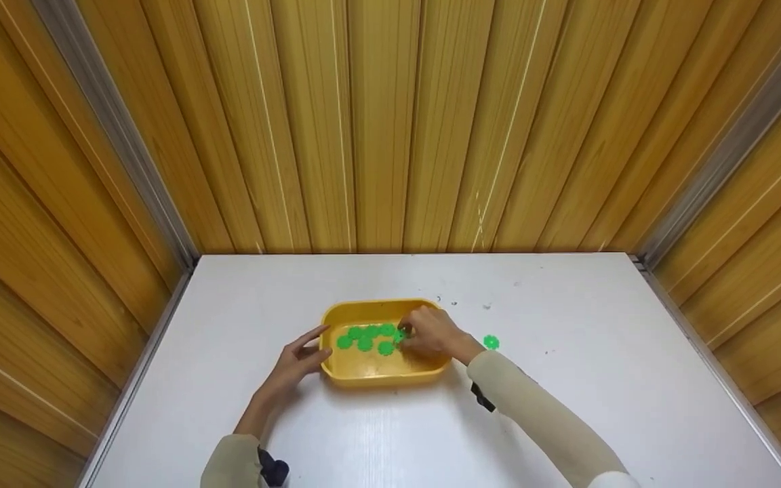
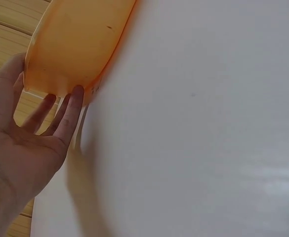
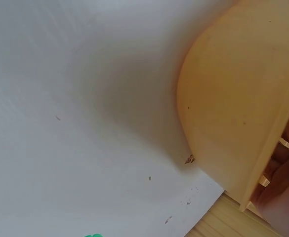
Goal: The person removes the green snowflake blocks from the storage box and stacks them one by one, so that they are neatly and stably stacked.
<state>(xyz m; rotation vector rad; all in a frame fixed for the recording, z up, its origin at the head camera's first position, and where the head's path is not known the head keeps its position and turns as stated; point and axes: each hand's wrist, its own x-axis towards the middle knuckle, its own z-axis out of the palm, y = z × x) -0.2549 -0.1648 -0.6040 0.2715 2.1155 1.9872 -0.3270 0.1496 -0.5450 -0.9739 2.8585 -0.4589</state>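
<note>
A yellow plastic tub (image 1: 356, 381) stands on the white table with several flat green flower-shaped pieces (image 1: 365, 343) on its floor. My left hand (image 1: 293, 364) holds the tub's left end, thumb at the rim; in the left wrist view, fingertips (image 2: 76, 94) touch the outer wall. Over the tub's right side reaches my right hand (image 1: 431, 331), its fingertips pinching a green flower-shaped piece (image 1: 400, 335). In the right wrist view, the tub's wall (image 3: 233, 98) hides most of that hand (image 3: 285, 182).
One more green flower-shaped piece (image 1: 491, 342) lies on the white table (image 1: 587, 379), right of the tub. Small dark marks (image 1: 453, 303) dot the tabletop behind it. Wood-patterned panels (image 1: 384, 122) rise at the back and both sides.
</note>
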